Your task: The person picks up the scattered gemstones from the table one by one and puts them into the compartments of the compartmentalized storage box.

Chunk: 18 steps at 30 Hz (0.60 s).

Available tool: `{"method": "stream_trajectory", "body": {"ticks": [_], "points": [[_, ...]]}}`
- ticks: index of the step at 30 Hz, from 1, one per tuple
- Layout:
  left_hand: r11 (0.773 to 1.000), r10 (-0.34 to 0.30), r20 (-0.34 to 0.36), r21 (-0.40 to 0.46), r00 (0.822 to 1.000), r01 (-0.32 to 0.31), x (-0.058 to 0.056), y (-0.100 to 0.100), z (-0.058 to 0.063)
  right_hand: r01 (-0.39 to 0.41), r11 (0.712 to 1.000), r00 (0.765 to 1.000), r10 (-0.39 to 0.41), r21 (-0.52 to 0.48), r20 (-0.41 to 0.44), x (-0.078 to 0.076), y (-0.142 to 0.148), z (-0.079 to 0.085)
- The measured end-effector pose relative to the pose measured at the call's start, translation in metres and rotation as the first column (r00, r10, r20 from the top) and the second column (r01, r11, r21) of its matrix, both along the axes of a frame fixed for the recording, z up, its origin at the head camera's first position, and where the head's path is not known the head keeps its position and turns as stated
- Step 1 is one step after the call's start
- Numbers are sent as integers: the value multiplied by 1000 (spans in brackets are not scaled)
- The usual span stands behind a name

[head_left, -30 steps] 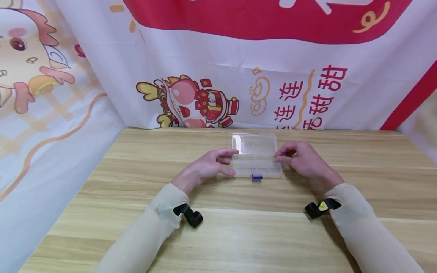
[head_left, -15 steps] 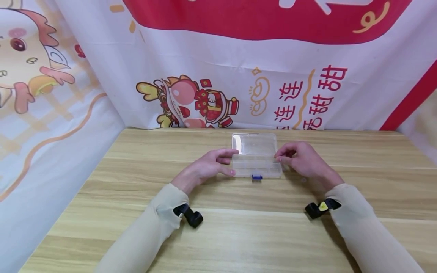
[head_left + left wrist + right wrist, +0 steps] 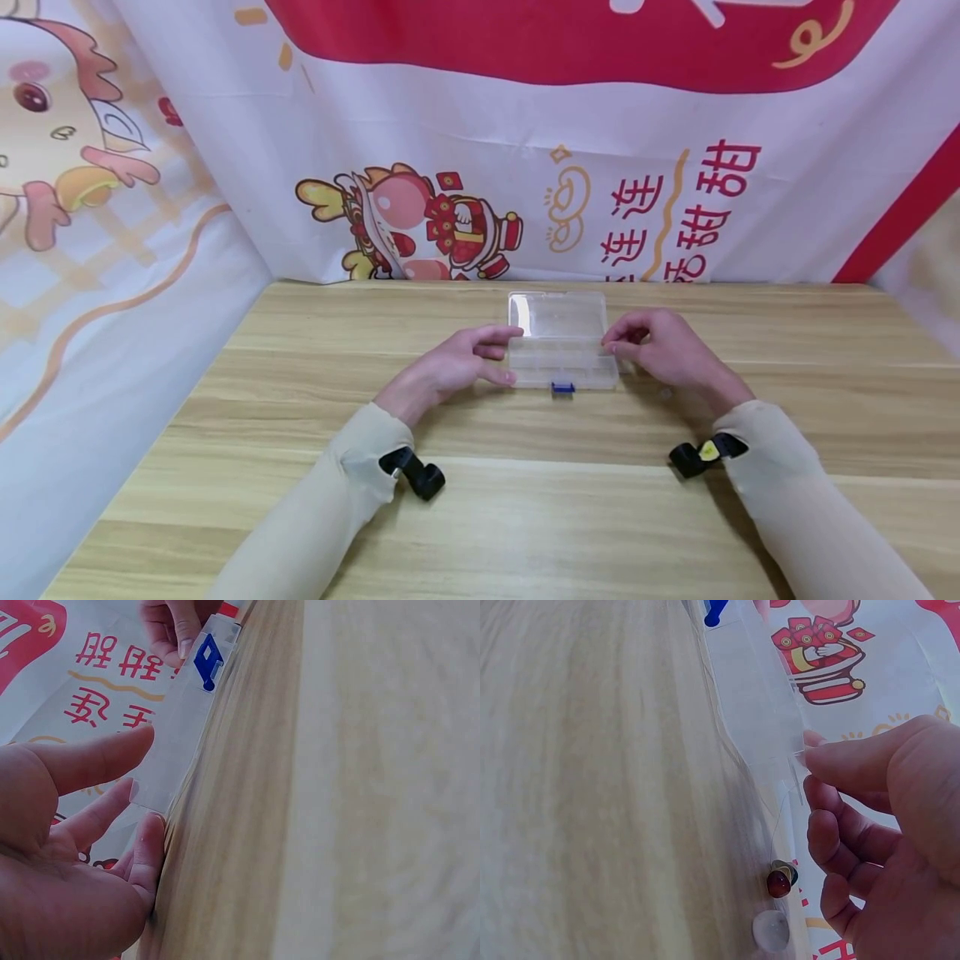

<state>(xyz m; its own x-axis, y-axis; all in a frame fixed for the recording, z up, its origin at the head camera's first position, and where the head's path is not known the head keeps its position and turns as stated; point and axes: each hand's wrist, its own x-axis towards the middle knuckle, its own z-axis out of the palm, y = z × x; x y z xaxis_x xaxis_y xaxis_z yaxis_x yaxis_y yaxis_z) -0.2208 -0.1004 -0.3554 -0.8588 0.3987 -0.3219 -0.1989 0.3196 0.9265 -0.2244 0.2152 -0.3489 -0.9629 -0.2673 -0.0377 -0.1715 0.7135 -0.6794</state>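
Observation:
A clear plastic compartment box (image 3: 563, 372) sits on the table with its lid (image 3: 567, 315) raised behind it. At the middle of its front edge is a blue latch (image 3: 208, 662). My left hand (image 3: 463, 364) lies along the box's left end, thumb at the front corner and a finger near the hinge, fingers mostly straight. At the right end, my right hand (image 3: 663, 346) pinches the box's edge between thumb and forefinger; its other fingers are loosely curled. A thin clear strip (image 3: 796, 780) shows below that pinch; whether it belongs to the box I cannot tell.
Beneath my right hand, a dark red bead-like piece (image 3: 778, 883) lies beside darker bits, with a round clear piece (image 3: 771, 931) close by. A printed cloth (image 3: 465, 125) hangs behind the wooden table (image 3: 540, 533).
Both hands and the box keep their places. Only the head view has shifted very slightly.

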Motion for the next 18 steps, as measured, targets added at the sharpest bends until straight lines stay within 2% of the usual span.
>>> {"method": "stream_trajectory", "body": {"ticks": [5, 18], "points": [[1000, -5, 1, 2, 1000, 5, -1, 0, -1, -5, 1000, 1000, 5, 3, -10, 0, 1, 0], [1000, 0, 3, -2, 1000, 0, 0, -1, 1, 2, 1000, 1000, -1, -23, 25, 0, 0, 1]]}}
